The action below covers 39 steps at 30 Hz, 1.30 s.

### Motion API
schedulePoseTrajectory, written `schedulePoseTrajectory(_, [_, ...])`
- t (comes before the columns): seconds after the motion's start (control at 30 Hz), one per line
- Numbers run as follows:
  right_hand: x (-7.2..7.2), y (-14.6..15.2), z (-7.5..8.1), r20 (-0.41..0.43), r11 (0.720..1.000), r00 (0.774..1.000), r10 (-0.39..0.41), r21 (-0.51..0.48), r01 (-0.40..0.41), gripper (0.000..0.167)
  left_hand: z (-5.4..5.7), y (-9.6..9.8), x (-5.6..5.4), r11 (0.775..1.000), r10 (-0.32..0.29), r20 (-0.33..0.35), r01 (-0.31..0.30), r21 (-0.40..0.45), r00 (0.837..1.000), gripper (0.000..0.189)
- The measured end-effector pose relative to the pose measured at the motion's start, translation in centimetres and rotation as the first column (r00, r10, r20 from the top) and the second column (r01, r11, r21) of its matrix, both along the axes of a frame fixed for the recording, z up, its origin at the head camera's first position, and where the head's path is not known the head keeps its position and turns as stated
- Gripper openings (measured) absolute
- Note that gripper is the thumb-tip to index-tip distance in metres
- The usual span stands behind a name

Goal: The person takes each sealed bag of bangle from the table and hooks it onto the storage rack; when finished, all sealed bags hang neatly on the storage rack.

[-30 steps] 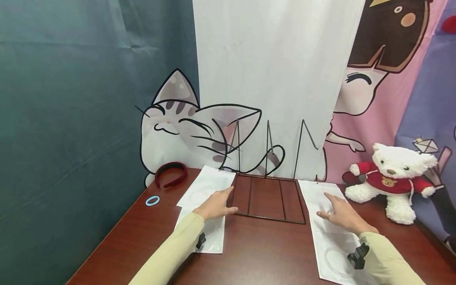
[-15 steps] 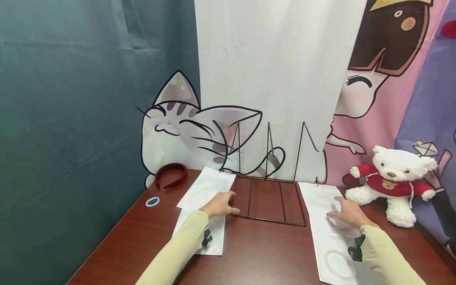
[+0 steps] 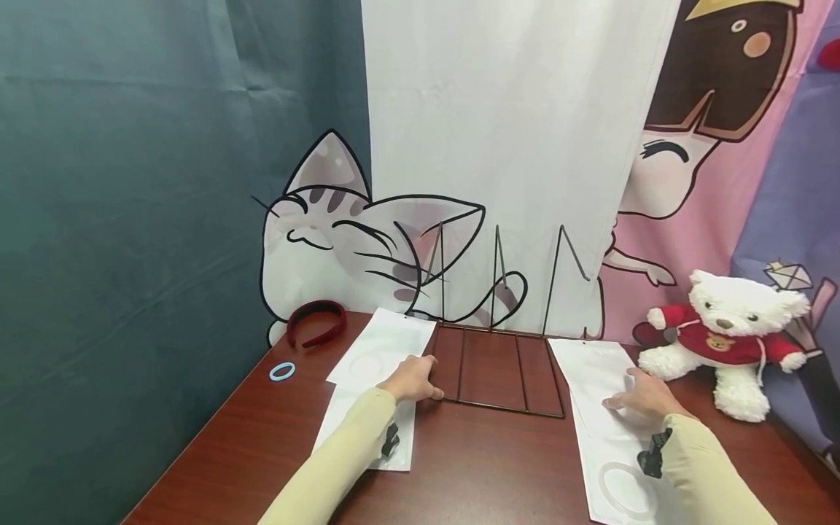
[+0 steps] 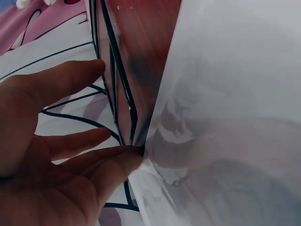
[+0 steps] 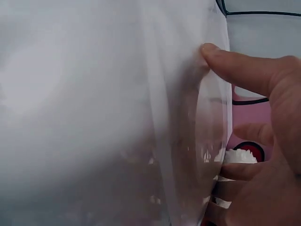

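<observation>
On a reddish-brown wooden surface (image 3: 485,467) lies a glossy white plastic packet (image 3: 586,379) — likely light, floppy, slippery. Fingers of the right hand (image 3: 647,399) pinch its edge, the sensible hold; the left hand (image 3: 408,380) grasps nothing.

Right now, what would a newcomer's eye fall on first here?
Probably the big smiling cat on the backdrop, left of centre behind the table, then the white bear in red at the table's right. Next come the left hand and right hand, at white packets on either side of the wire rack.
</observation>
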State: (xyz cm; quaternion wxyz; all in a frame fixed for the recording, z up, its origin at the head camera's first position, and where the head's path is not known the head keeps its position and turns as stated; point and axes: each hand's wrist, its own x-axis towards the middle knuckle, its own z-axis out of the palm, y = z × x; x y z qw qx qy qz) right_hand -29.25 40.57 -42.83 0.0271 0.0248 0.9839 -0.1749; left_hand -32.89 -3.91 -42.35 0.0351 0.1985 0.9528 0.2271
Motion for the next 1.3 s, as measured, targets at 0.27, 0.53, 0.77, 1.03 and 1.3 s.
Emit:
schedulePoseTrajectory(0.27, [0.4, 0.1, 0.2, 0.073, 0.978, 0.986, -0.151, -0.132, 0.16, 0.131, 0.5, 0.8, 0.0, 0.992, 0.015, 0.007, -0.014, -0.124, 1.0, 0.069])
schedulePoseTrajectory(0.53, [-0.4, 0.1, 0.8, -0.049, 0.991, 0.995, -0.085, -0.107, 0.079, 0.11, 1.5, 1.1, -0.3, 0.986, 0.004, 0.012, -0.002, -0.164, 1.0, 0.065])
schedulePoseTrajectory(0.77, [0.0, 0.6, 1.1, 0.006, 0.943, 0.998, -0.057, -0.327, 0.056, 0.075, 1.0, 1.6, -0.1, 0.979, 0.024, -0.023, -0.028, -0.202, 0.999, 0.054])
schedulePoseTrajectory(1.03, [0.9, 1.4, 1.1, -0.04, 0.92, 0.999, 0.009, -0.391, -0.024, 0.065, 0.8, 2.0, -0.1, 0.977, 0.071, -0.039, -0.077, -0.199, 0.997, 0.044])
schedulePoseTrajectory(1.3, [2.1, 2.1, 1.1, -0.039, 0.876, 0.999, -0.008, -0.482, -0.012, 0.075, 0.7, 1.8, -0.2, 0.976, 0.053, -0.033, -0.059, -0.209, 0.998, 0.031])
